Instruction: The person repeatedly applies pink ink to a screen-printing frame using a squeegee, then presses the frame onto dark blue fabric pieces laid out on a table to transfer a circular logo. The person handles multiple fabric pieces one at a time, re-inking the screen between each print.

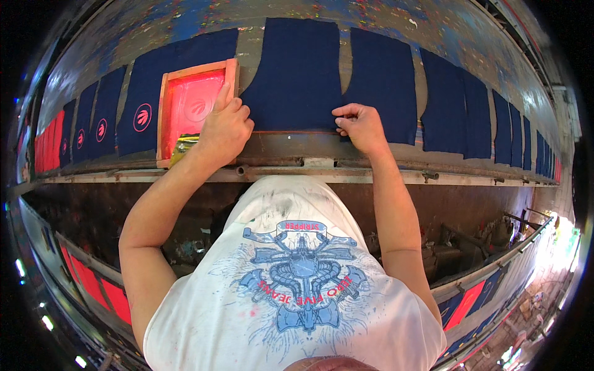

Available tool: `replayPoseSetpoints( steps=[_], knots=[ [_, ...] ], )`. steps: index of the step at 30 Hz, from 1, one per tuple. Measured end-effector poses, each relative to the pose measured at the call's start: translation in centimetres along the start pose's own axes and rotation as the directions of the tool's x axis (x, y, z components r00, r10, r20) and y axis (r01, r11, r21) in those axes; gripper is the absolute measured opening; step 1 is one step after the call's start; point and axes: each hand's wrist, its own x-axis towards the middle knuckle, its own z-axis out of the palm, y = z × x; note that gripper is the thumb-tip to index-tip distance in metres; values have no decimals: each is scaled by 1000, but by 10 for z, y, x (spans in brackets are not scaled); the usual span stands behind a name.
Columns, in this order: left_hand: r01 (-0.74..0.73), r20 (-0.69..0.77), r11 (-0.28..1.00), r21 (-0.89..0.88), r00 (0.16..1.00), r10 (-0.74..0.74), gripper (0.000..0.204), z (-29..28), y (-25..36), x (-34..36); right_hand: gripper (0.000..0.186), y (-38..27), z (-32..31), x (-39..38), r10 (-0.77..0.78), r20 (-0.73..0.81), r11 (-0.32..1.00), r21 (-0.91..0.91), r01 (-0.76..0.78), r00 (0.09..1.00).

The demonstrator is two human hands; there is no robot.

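The wooden frame [163, 117] is lying with its long axis running near to far, the closer left hand [226, 130] gripping its right side, while the right hand [362, 127] is hanging half-curled, well right of it, by the blue cloth [297, 74], pinching or not I cannot tell.

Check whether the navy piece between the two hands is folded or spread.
Spread out: the navy piece lies flat on the table, most of its outline showing, no fold visible.
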Motion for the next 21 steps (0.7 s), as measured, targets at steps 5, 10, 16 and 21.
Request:
replayPoseSetpoints(
  steps=[5,10,16,21],
  knots=[
    [-25,14,1000,18,1000,25,10,-3,9,-7,19,6,8,-13,18,-29,996,-83,-20,999],
    [-29,-48,999,-33,998,27,11,-2,11,-8,18,8,3,-17,-48,-83,987,-156,35,995],
    [-63,-40,997,-41,997,62,10,3,16,-13,17,9,-1,-22,24,-47,990,-136,-30,999],
    [-76,-6,996,-50,997,75,10,8,13,-14,14,13,5,-24,-55,-47,964,-263,41,997]
  ],
)
